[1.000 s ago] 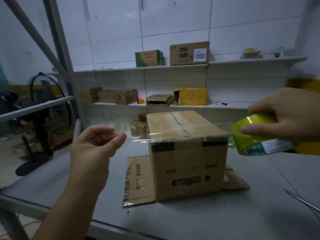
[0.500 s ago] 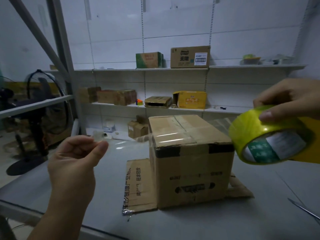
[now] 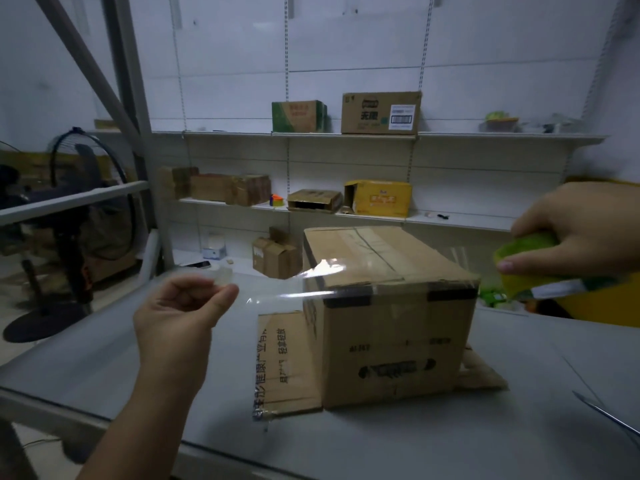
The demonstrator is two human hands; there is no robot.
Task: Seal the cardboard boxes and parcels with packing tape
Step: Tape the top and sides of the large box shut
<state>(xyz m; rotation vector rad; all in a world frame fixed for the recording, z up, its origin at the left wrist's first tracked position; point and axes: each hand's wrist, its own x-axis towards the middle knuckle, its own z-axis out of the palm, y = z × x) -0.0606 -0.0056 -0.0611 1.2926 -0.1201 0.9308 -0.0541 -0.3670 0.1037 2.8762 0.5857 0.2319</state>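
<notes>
A closed brown cardboard box stands on a flattened piece of cardboard on the grey table. My right hand grips a yellow-green roll of packing tape to the right of the box, level with its top. A strip of clear tape stretches from the roll across the box's front top edge to the left. My left hand pinches the strip's free end left of the box.
Scissors lie at the table's right edge. Wall shelves behind hold several cardboard boxes and a yellow box. A standing fan and a slanted metal frame post are on the left.
The strip has been pulled longer and lies lower over the box top. My right hand tilted the roll from facing me to nearly edge-on. My left hand drew the free end left.
</notes>
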